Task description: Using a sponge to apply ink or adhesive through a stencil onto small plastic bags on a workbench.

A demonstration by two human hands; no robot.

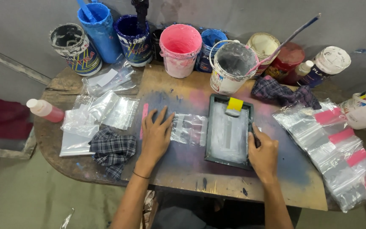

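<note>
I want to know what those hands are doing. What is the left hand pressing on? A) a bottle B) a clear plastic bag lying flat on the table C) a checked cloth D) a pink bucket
B: the left hand lies flat with its fingers at the edge of the clear plastic bag, beside the dark framed screen that the right hand grips.

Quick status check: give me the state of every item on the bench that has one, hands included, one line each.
Left hand: flat, fingers spread, pressing the clear plastic bag.
Clear plastic bag: lying flat beside the frame.
Right hand: gripping the frame's right edge.
Dark rectangular screen frame: flat on the table, coated grey.
Yellow-handled squeegee: resting inside the frame's top.
Pink plastic bucket: upright, open.
White bucket with stick: upright, open.
Pink squeeze bottle: lying down, capped.
</note>
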